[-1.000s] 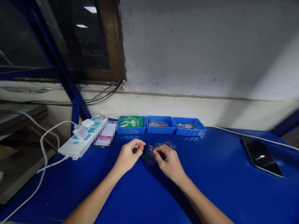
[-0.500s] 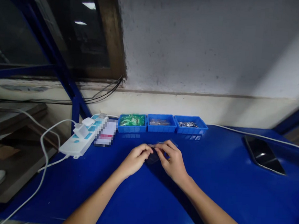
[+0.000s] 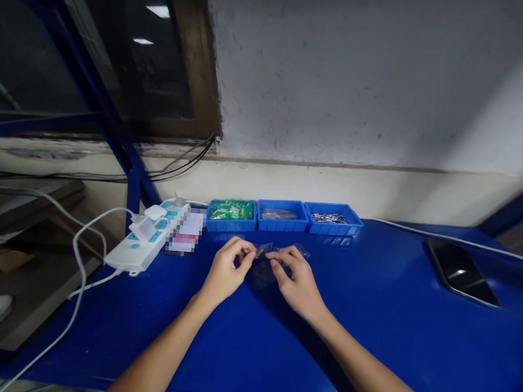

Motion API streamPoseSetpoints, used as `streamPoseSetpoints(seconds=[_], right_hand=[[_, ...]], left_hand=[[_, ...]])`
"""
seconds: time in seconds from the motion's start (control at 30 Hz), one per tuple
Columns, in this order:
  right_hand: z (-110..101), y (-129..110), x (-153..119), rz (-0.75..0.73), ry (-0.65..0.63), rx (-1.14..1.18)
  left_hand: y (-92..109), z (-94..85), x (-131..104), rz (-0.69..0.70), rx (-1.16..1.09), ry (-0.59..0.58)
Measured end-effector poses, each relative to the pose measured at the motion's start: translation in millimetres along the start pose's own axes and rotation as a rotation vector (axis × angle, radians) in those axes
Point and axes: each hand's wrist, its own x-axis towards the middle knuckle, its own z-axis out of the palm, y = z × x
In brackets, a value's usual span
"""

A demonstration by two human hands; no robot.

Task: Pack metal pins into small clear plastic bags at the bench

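My left hand (image 3: 227,272) pinches a small clear plastic piece (image 3: 263,248) between thumb and forefinger; it looks like a little bag, with a pale glint on it. A short gap to the right, my right hand (image 3: 298,280) has its thumb and fingertips drawn together, and what they hold, if anything, is too small to tell. Another clear plastic sheet (image 3: 302,250) shows just behind the right fingers. Below and between both hands, a dark see-through patch (image 3: 262,273) lies on the blue tabletop (image 3: 249,352).
Beyond my hands stand three blue bins: one of green packets (image 3: 232,210), one of clear plastic pieces (image 3: 279,213), one of thin metal pieces (image 3: 329,217). A white power strip (image 3: 142,244) and a blurred-out flat item (image 3: 186,232) lie left. A black phone (image 3: 461,271) lies right.
My left hand has drawn away to the left from my right hand, opening a gap between the fingertips. The clear piece in its pinch now shows. My right hand has barely moved.
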Motion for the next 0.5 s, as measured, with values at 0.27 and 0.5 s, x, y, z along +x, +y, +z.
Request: streamPoseSetpoints(seconds=[0.27, 0.5], right_hand=[[2, -2, 5, 0.383, -0.02, 0.475], [1, 2, 4, 0.042, 0.107, 0.157]], left_hand=[[5, 1.7, -6, 0.201, 0.168, -0.152], [7, 0.8, -5, 0.012, 0.076, -0.216]])
